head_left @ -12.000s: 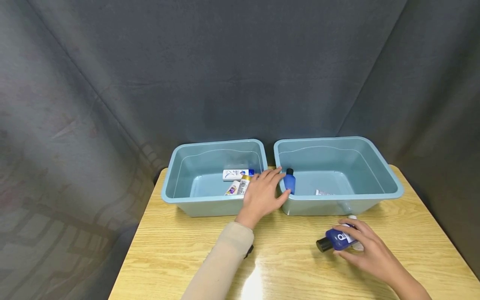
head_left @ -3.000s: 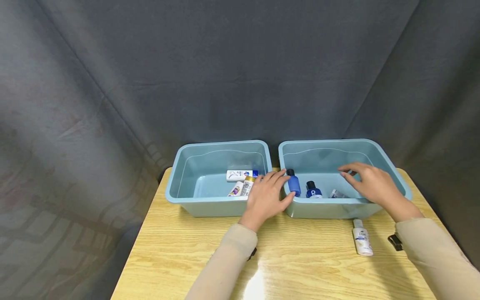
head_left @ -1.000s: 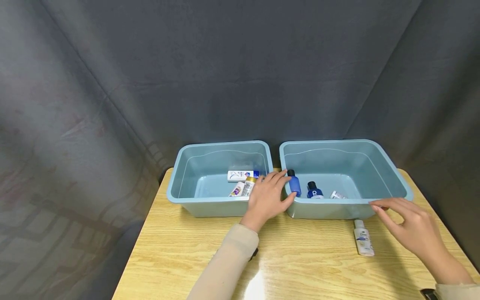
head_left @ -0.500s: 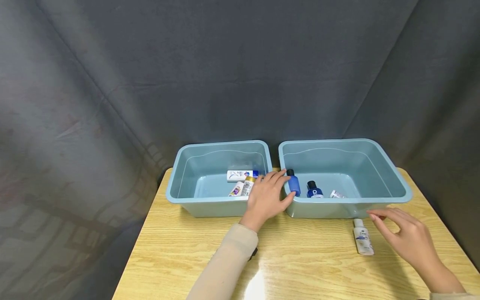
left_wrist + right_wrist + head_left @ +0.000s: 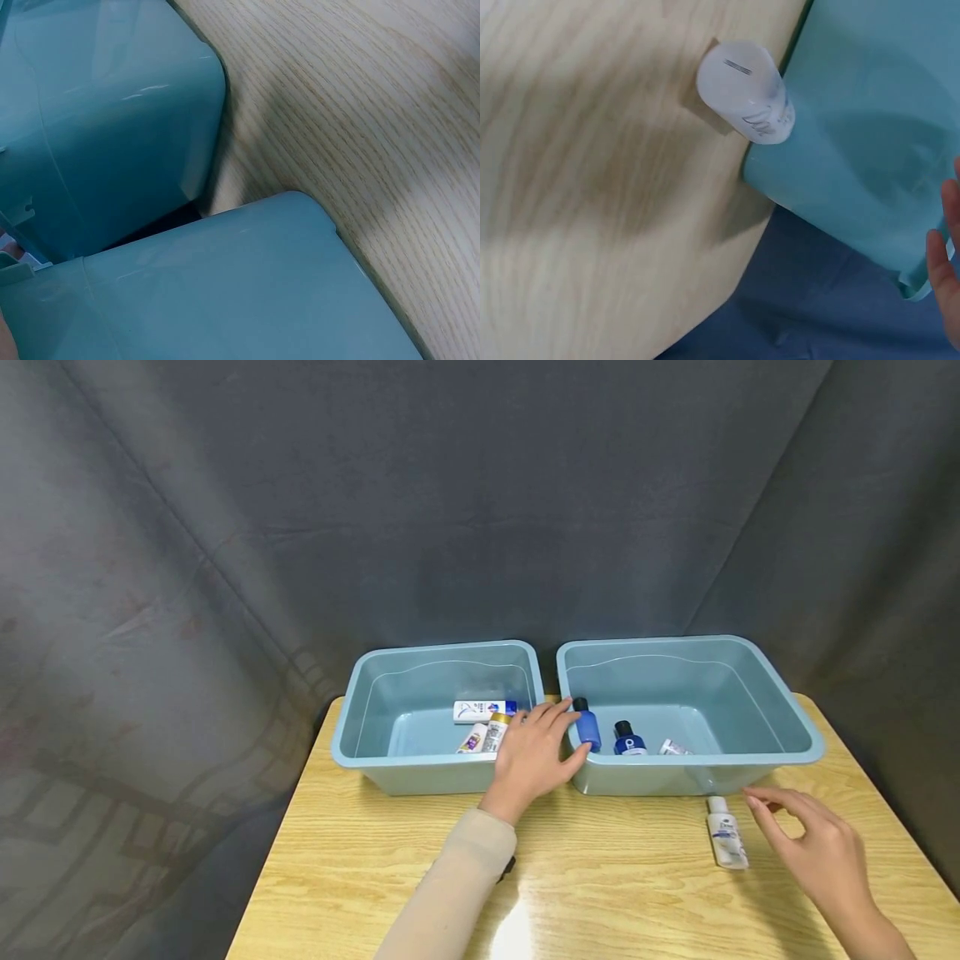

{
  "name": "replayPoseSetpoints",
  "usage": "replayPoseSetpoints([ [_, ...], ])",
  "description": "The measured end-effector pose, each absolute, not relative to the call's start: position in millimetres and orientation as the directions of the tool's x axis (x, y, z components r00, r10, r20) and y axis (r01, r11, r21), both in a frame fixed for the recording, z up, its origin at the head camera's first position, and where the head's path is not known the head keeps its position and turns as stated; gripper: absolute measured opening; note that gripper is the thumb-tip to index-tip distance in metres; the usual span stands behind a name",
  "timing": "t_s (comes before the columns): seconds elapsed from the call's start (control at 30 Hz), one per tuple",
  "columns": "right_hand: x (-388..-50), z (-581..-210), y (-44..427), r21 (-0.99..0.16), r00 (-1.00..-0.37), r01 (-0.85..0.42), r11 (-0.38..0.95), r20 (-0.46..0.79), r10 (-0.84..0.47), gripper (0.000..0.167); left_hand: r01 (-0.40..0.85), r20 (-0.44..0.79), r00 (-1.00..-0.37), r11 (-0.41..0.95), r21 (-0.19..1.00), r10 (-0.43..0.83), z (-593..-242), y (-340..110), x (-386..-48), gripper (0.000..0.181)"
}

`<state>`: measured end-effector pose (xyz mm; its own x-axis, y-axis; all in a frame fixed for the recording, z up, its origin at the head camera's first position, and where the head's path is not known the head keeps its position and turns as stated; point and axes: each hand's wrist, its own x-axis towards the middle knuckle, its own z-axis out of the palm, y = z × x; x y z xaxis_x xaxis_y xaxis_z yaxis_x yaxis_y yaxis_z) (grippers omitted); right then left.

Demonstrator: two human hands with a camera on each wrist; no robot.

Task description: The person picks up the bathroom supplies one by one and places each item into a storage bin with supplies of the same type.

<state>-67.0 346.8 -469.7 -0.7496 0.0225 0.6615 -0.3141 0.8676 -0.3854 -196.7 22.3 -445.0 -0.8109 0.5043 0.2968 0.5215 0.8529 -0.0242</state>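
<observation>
My left hand [image 5: 531, 762] rests across the neighbouring rims of the left bin [image 5: 420, 763] and right bin [image 5: 690, 761], fingers spread. At the left wrist view's left edge only slivers of this hand [image 5: 6, 341] show. A white Dove bottle [image 5: 727, 842] appears to stand upright on the table before the right bin. Just right of it hovers my right hand [image 5: 821, 852], thumb and fingers apart, holding nothing. The right wrist view has the bottle [image 5: 742, 86] beside the bin wall, apart from the fingers [image 5: 939, 262].
Inside the right bin are a light blue bottle [image 5: 588, 731], a dark blue bottle [image 5: 629, 743] and a small white item [image 5: 675, 747]. The left bin has a white bottle with blue cap [image 5: 483, 711], a gold-capped bottle [image 5: 497, 732] and another white bottle [image 5: 472, 739].
Held in my right hand 12 seconds ago, the dark blue bottle now lies in the right bin. The right hand has come out towards the white bottle. My left hand has stayed put.
</observation>
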Motion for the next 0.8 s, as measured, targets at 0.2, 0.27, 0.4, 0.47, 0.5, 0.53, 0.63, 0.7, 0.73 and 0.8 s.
replayPoseSetpoints([
  [0.2, -63.9, -478.3, 345.6, -0.434, -0.761, -0.288, 0.853, 0.645, 0.071, 0.018, 0.523, 0.295, -0.811, 0.852, -0.022, 0.505, -444.7, 22.4, -196.3, 0.056],
  [0.27, -63.4, -481.1, 345.0, -0.448, -0.763, -0.283, 0.848, 0.641, 0.084, 0.018, 0.522, 0.299, -0.81, 0.853, -0.025, 0.504, -444.5, 22.2, -196.4, 0.056],
  [0.4, -62.0, -485.4, 343.4, -0.478, -0.77, -0.267, 0.837, 0.628, 0.113, 0.019, 0.523, 0.31, -0.806, 0.852, -0.023, 0.503, -445.5, 22.0, -196.7, 0.056],
  [0.47, -61.0, -487.5, 342.2, -0.497, -0.78, -0.253, 0.83, 0.613, 0.129, 0.018, 0.524, 0.313, -0.806, 0.851, -0.018, 0.503, -445.5, 22.0, -196.7, 0.056],
  [0.5, -60.5, -488.4, 341.8, -0.505, -0.787, -0.243, 0.828, 0.602, 0.136, 0.018, 0.525, 0.312, -0.806, 0.851, -0.014, 0.502, -445.4, 21.9, -196.7, 0.056],
  [0.53, -60.0, -489.4, 341.3, -0.513, -0.794, -0.232, 0.827, 0.59, 0.143, 0.017, 0.526, 0.312, -0.807, 0.851, -0.012, 0.502, -445.4, 21.8, -196.6, 0.056],
  [0.63, -57.9, -491.7, 340.5, -0.532, -0.823, -0.182, 0.827, 0.543, 0.168, 0.015, 0.524, 0.306, -0.809, 0.852, -0.012, 0.502, -445.0, 21.4, -196.1, 0.056],
  [0.7, -56.3, -493.0, 341.0, -0.54, -0.843, -0.14, 0.83, 0.505, 0.187, 0.015, 0.522, 0.301, -0.811, 0.853, -0.015, 0.502, -444.7, 21.4, -195.7, 0.056],
  [0.73, -55.5, -493.6, 341.4, -0.543, -0.854, -0.114, 0.832, 0.482, 0.197, 0.016, 0.522, 0.299, -0.811, 0.853, -0.014, 0.502, -444.6, 21.4, -195.5, 0.056],
  [0.8, -54.5, -494.9, 342.3, -0.547, -0.878, -0.064, 0.835, 0.428, 0.213, 0.017, 0.522, 0.295, -0.813, 0.853, -0.012, 0.502, -444.5, 21.4, -195.3, 0.056],
])
